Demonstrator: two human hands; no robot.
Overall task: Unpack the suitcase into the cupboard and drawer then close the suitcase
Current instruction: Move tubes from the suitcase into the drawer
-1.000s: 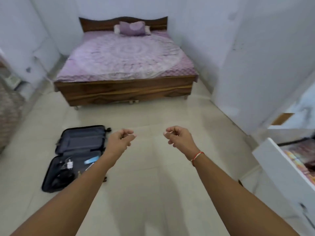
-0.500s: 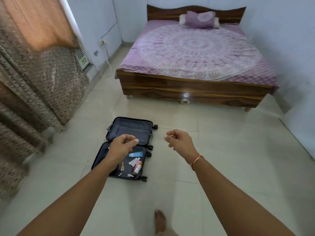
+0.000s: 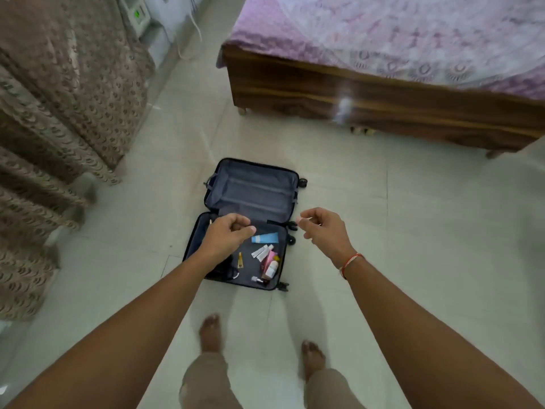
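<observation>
Open suitcase (image 3: 247,225) lies on the floor, toiletries loose inside. Left hand (image 3: 227,237) and right hand (image 3: 323,231) hover loosely curled, empty (nothing gripped). Risk: small tubes (image 3: 261,251) slipping if gathered hastily.

Ahead of you stands a wooden bed (image 3: 383,95) under a purple patterned bedspread (image 3: 413,33), its legs resting on the pale tiled floor (image 3: 427,231). To your left hangs a brown patterned curtain (image 3: 59,98), and beyond it, against the wall, sits what may be a small white appliance (image 3: 140,14) with a green light and a white cord (image 3: 188,33) trailing beside it.
</observation>
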